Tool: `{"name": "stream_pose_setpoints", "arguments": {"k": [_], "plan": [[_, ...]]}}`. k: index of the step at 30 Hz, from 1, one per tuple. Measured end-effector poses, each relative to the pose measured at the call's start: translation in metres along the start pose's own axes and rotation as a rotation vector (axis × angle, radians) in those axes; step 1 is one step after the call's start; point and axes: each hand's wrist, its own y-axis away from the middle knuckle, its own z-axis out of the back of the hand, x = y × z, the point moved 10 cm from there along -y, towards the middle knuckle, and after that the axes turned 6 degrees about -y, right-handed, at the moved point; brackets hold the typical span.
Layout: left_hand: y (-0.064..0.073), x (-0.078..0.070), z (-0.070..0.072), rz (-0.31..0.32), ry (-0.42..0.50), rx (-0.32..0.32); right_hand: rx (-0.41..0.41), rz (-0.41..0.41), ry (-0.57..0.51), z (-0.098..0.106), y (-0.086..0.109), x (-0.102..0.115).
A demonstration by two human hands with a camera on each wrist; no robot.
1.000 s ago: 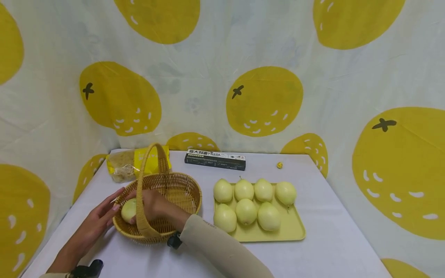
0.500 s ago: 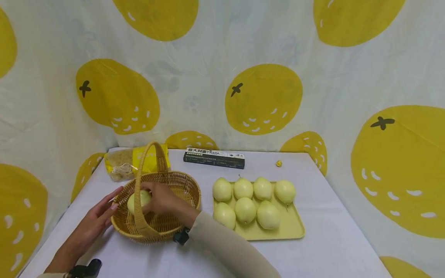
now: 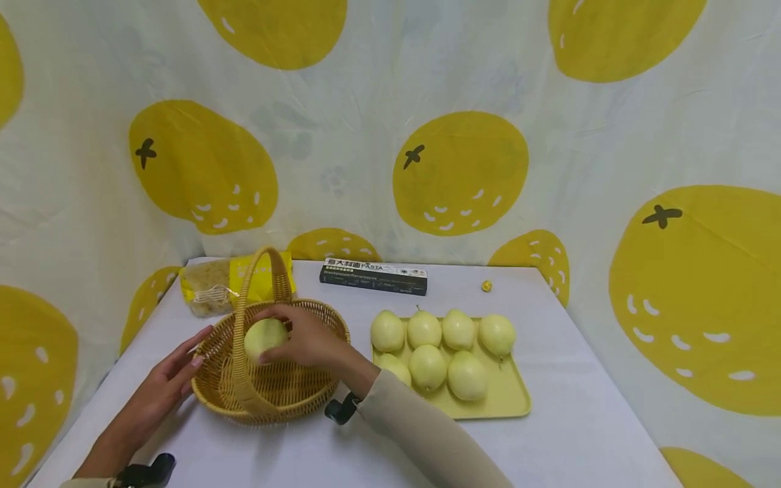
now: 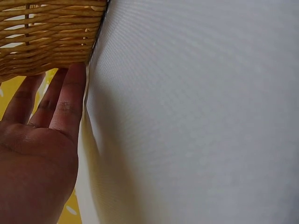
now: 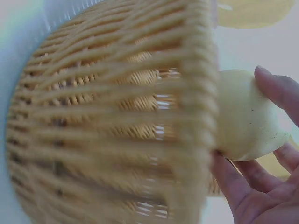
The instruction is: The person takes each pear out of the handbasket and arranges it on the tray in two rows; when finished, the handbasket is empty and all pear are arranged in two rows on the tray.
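Observation:
A pale yellow-green pear [image 3: 264, 341] is in my right hand [image 3: 314, 339], thumb on one side and fingers on the other. It is over the inside of a wicker basket [image 3: 277, 412], just right of the arched handle, which partly overlaps it. In the right wrist view, the pear [image 5: 250, 116] shows beyond the basket's rim. My left hand [image 3: 160, 393] rests at the basket's left side, thumb near the rim. The left wrist view shows its fingers [image 4: 67, 105] extended and touching the woven wall. No other fruit shows in the visible part of the basket.
Several pears [image 3: 467, 376] sit on a yellow tray [image 3: 509, 400] right of the basket. Behind stand a black-and-white pasta box [image 3: 373, 276] and a yellow noodle bag [image 3: 210, 288]. A small yellow wrapped item [image 3: 486, 286] lies at the back right.
My right hand has lifted the pear from the basket's left side and carried it rightward past the handle. My left hand has stayed at the basket's side.

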Motion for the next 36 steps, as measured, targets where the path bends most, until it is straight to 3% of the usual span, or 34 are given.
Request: {"name": "stream_pose_setpoints", "arguments": {"k": [7, 17, 28, 36], "plan": [[0.0, 0.002, -0.001, -0.008, 0.005, 0.0, -0.035, 0.056, 0.068, 0.027, 0.015, 0.004], [-0.001, 0.003, -0.002, 0.009, 0.038, 0.009, -0.06, 0.046, -0.029, 0.056, 0.035, -0.003], [-0.002, 0.003, -0.001, 0.009, 0.043, 0.012, -0.21, 0.039, -0.101, 0.085, 0.057, -0.008], [-0.002, 0.002, -0.001, 0.005, 0.056, 0.019, -0.257, 0.02, -0.104, 0.103, 0.078, -0.016]]}}
